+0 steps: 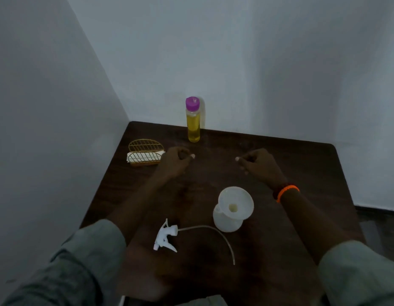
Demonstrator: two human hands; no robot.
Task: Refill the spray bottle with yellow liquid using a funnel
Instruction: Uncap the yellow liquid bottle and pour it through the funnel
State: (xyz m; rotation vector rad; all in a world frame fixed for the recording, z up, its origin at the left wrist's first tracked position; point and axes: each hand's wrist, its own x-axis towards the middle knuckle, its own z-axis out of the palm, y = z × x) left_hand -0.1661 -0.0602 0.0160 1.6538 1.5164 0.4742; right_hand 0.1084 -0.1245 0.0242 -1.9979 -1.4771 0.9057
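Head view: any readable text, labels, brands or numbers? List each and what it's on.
None readable.
Yellow liquid bottle: no label or print visible.
Spray head: plain white, no marking seen.
Funnel on the spray bottle: plain white.
Orange wristband: no lettering discernible in the dim frame.

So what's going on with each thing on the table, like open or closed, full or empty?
Yellow liquid bottle: upright by the wall, purple cap on, mostly full.
Spray bottle: upright, head off, funnel sitting in its neck; fill level cannot be told.
Sprayer head: off, lying on its side, tube curving away.
Gold wire holder: holds something white.
Left hand: fist, holding nothing.
Right hand: fingers curled, holding nothing.
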